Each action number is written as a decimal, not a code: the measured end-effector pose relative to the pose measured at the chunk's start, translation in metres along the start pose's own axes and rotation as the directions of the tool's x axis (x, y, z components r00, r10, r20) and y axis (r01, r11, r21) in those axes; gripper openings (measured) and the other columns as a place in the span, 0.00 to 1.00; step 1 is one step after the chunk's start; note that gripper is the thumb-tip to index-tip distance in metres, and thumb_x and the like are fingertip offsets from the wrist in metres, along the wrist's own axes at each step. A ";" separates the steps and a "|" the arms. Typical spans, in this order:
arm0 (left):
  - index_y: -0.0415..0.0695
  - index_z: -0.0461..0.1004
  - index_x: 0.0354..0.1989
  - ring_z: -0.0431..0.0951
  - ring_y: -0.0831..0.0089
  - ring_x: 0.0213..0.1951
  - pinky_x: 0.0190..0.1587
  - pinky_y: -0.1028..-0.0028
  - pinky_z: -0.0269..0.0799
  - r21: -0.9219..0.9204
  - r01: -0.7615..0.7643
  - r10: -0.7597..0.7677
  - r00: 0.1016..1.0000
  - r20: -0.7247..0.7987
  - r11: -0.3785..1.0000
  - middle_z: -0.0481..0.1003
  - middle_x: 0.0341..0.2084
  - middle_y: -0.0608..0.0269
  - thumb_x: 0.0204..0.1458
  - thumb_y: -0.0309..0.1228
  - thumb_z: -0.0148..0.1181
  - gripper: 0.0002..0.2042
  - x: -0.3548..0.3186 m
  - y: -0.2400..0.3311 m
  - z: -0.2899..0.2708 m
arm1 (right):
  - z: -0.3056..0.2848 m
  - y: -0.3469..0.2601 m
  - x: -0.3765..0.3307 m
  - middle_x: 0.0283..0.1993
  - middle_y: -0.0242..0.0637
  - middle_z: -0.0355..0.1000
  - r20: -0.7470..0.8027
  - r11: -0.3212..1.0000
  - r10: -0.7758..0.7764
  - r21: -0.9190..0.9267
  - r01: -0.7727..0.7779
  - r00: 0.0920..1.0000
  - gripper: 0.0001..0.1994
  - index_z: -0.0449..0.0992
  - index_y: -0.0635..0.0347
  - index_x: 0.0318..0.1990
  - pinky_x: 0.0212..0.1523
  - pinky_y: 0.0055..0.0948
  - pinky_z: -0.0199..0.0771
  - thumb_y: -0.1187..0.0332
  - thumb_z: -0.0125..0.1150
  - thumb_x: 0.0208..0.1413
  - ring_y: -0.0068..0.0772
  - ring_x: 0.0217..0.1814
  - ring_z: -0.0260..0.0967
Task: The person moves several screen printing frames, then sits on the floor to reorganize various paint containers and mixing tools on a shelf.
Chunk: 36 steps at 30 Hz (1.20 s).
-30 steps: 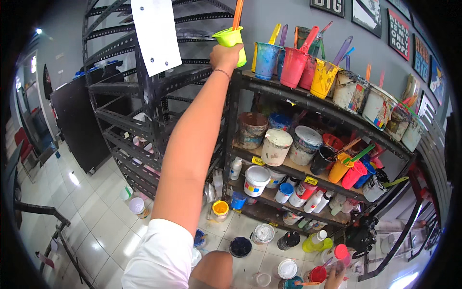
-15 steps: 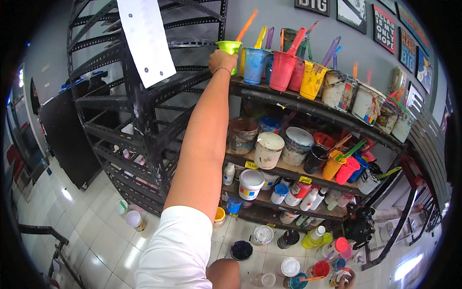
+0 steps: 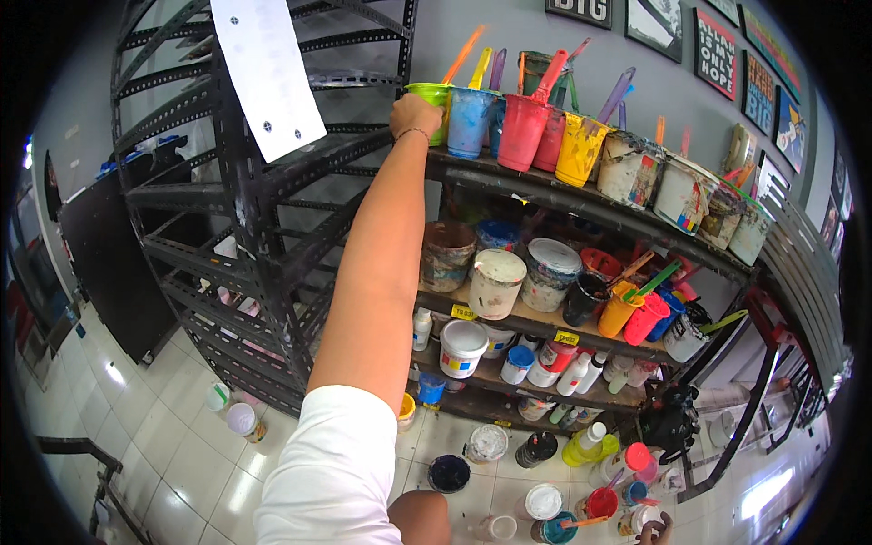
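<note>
- One lime-green cup [image 3: 440, 90] sits at the left end of the top shelf [image 3: 545, 194], right beside a blue cup [image 3: 468, 127]; an orange stick [image 3: 465, 52] leans out of it.
- On my feed the left hand [image 3: 415, 115] is closed round the near side of that cup, its arm stretched far upward. The fingertips are out of my sight, and I cannot tell whether the cup's base rests on the board.
- My right hand [image 3: 656, 529] is low at the right, partly cut by the lower edge, its fingers bent beside a small white container [image 3: 643, 518]. I cannot tell whether it has hold of it.
- Farther right on the top shelf I see a red cup [image 3: 523, 136], a yellow cup [image 3: 579, 153] and paint-smeared tubs [image 3: 681, 195].
- Below, the middle shelf carries a brown-stained bucket [image 3: 447, 256], a pale lidded tub [image 3: 497, 283], an orange cup [image 3: 618, 313] and a pink cup [image 3: 645, 318].
- Across the floor, I make out a pot of dark paint [image 3: 449, 473], a white-filled pot [image 3: 544, 500], a teal pot [image 3: 550, 530] and a yellow-green bottle [image 3: 583, 444].
- To the left, a white sheet [image 3: 270, 82] hangs before a black slotted-metal rack [image 3: 245, 191].
</note>
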State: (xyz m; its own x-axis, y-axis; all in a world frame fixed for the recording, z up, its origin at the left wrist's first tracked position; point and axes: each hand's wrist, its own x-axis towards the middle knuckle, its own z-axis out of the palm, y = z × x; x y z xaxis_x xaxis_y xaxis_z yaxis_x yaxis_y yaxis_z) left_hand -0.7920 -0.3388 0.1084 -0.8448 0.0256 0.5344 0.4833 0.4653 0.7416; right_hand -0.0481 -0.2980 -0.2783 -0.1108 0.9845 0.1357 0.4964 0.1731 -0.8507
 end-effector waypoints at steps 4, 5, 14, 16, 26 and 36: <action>0.41 0.78 0.43 0.77 0.56 0.49 0.50 0.63 0.75 0.082 -0.027 0.026 1.000 0.017 0.996 0.76 0.47 0.50 0.44 0.45 0.70 0.23 -0.010 -0.001 -0.007 | 0.003 -0.005 -0.003 0.41 0.38 0.73 -0.001 0.999 0.029 -0.032 -0.029 1.000 0.22 0.62 0.57 0.61 0.29 0.26 0.68 0.64 0.53 0.60 0.29 0.34 0.69; 0.41 0.78 0.43 0.77 0.56 0.49 0.50 0.62 0.75 0.094 -0.037 0.036 0.999 0.014 0.995 0.76 0.46 0.50 0.44 0.45 0.70 0.23 -0.009 -0.002 -0.006 | 0.003 0.000 -0.002 0.41 0.38 0.73 0.005 0.999 0.019 -0.037 -0.019 1.000 0.22 0.62 0.57 0.61 0.29 0.26 0.68 0.64 0.53 0.60 0.29 0.34 0.69; 0.42 0.76 0.46 0.76 0.52 0.51 0.51 0.60 0.73 0.167 -0.104 0.099 0.994 0.036 0.980 0.76 0.47 0.48 0.45 0.49 0.68 0.26 -0.009 -0.013 0.000 | 0.012 0.016 0.008 0.42 0.39 0.73 0.076 1.000 -0.020 0.014 0.019 0.997 0.23 0.62 0.56 0.62 0.31 0.26 0.67 0.64 0.54 0.60 0.29 0.37 0.69; 0.41 0.76 0.46 0.76 0.52 0.50 0.50 0.60 0.73 0.176 -0.107 0.104 0.994 0.028 0.979 0.76 0.47 0.48 0.44 0.50 0.68 0.27 -0.012 -0.016 0.001 | 0.012 0.013 0.008 0.43 0.39 0.73 0.079 1.000 -0.010 0.000 0.010 0.997 0.23 0.62 0.56 0.62 0.31 0.26 0.67 0.64 0.54 0.59 0.29 0.38 0.69; 0.40 0.77 0.45 0.77 0.51 0.49 0.50 0.60 0.73 0.122 -0.116 0.117 0.993 -0.001 0.986 0.76 0.46 0.46 0.40 0.53 0.68 0.30 -0.008 -0.023 0.009 | 0.014 0.019 0.003 0.45 0.37 0.71 0.060 0.997 0.079 -0.008 -0.079 0.995 0.25 0.60 0.56 0.63 0.30 0.24 0.68 0.64 0.55 0.59 0.27 0.38 0.69; 0.35 0.75 0.37 0.77 0.48 0.44 0.48 0.57 0.72 0.029 -0.360 0.335 0.830 -0.445 0.932 0.77 0.38 0.43 0.45 0.50 0.63 0.25 -0.029 -0.027 0.010 | 0.028 0.013 0.005 0.43 0.35 0.70 0.108 0.997 0.002 0.076 -0.010 0.994 0.23 0.60 0.55 0.63 0.29 0.22 0.67 0.66 0.54 0.60 0.25 0.35 0.67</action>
State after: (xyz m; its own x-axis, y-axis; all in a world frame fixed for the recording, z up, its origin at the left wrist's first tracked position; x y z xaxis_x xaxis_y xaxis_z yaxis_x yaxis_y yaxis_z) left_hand -0.7828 -0.3436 0.0683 -0.4375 -0.2170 0.8726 0.7484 0.4501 0.4872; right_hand -0.0662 -0.2915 -0.3025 -0.2026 0.9761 0.0784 0.4306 0.1607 -0.8881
